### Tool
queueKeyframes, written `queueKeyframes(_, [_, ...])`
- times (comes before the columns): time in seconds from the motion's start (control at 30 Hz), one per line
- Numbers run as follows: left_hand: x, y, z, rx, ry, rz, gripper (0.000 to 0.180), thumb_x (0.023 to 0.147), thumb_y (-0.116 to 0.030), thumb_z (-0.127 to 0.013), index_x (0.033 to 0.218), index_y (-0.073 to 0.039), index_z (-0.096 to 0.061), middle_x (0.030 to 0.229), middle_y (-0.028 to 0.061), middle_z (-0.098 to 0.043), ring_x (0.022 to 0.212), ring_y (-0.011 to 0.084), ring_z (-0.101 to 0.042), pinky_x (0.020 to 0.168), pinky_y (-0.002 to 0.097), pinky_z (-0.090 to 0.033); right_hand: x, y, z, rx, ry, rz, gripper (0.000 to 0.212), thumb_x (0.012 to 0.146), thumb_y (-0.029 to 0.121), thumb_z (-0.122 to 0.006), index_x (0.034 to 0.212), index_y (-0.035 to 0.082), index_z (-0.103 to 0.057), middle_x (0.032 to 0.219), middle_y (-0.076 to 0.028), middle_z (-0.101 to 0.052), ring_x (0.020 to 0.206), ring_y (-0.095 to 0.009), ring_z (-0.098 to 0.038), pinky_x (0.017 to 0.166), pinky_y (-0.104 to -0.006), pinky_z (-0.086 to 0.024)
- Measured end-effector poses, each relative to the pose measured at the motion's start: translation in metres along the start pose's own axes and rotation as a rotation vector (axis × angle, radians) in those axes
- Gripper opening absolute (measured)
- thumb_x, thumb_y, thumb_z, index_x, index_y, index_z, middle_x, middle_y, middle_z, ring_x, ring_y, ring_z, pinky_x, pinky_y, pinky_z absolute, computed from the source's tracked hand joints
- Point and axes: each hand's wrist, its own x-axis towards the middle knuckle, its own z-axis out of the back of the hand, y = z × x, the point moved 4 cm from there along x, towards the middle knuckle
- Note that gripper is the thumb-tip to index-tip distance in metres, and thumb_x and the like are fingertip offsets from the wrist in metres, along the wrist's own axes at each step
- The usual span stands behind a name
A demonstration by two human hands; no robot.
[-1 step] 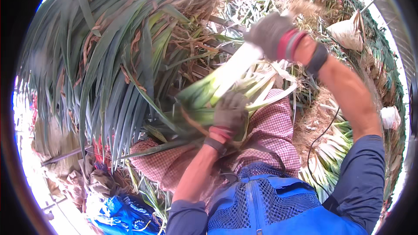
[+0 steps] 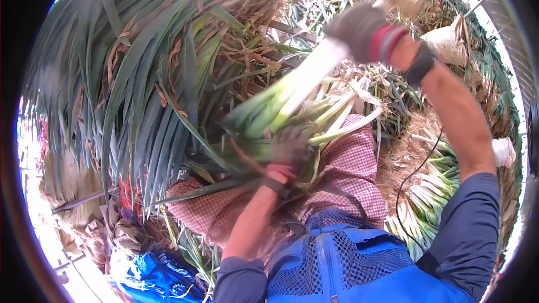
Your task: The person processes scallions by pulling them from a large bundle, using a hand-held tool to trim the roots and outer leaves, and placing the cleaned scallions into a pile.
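Note:
My right hand [image 2: 359, 32], in a brown glove with a red cuff, is raised and closed around the root end of a leek [image 2: 303, 81]. The leek slants down to the left, its white shank towards that hand and its green leaves low over my lap. My left hand [image 2: 289, 148], also gloved and smeared by motion, appears closed on leek leaves [image 2: 337, 133] whose pale ends stick out to its right. A checked pink cloth [image 2: 348, 160] covers my lap beneath the leaves.
A large heap of untrimmed leeks [image 2: 146, 95] rises at the left. Trimmed leeks [image 2: 429, 199] lie at my right, beside a thin black cable [image 2: 400, 202]. A white sack [image 2: 449, 42] stands at the far right, and a blue plastic bag [image 2: 160, 275] lies at the lower left.
My right hand has moved slightly up and to the right with the leek. My left hand has shifted slightly down and to the left.

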Motion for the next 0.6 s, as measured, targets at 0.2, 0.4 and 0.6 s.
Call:
queueKeyframes(0.2, [-0.005,0.027,-0.012,-0.08,0.076,0.044,0.046,0.087,-0.046,-0.083,0.125,-0.019,-0.081,0.129,0.0072,-0.076,0.119,0.0351,-0.071,0.104,0.0494,-0.054,-0.092,-0.167,0.041,-0.075,-0.393,-0.269,0.015,0.078,0.019,-0.082,0.092,0.02,-0.078,0.089,-0.007,-0.078,0.09,-0.034,-0.078,0.081,-0.0452,-0.062])
queueKeyframes(0.4, [0.001,0.032,0.001,-0.174,0.149,0.123,0.045,0.089,-0.047,-0.082,0.123,-0.017,-0.077,0.121,0.0144,-0.076,0.105,0.038,-0.074,0.089,0.0523,-0.059,-0.17,-0.205,0.082,-0.243,-0.213,-0.651,0.017,0.08,0.017,-0.078,0.097,0.019,-0.08,0.093,-0.01,-0.08,0.09,-0.034,-0.077,0.083,-0.0453,-0.061])
queueKeyframes(0.6, [0.016,0.038,0.01,-0.241,0.354,0.311,0.062,0.083,-0.049,-0.095,0.128,-0.009,-0.079,0.12,0.0143,-0.08,0.108,0.0324,-0.077,0.095,0.043,-0.06,-0.247,-0.204,0.089,-0.359,-0.305,-0.8,0.026,0.077,0.014,-0.076,0.101,0.019,-0.084,0.093,-0.013,-0.081,0.092,-0.035,-0.078,0.081,-0.0456,-0.061])
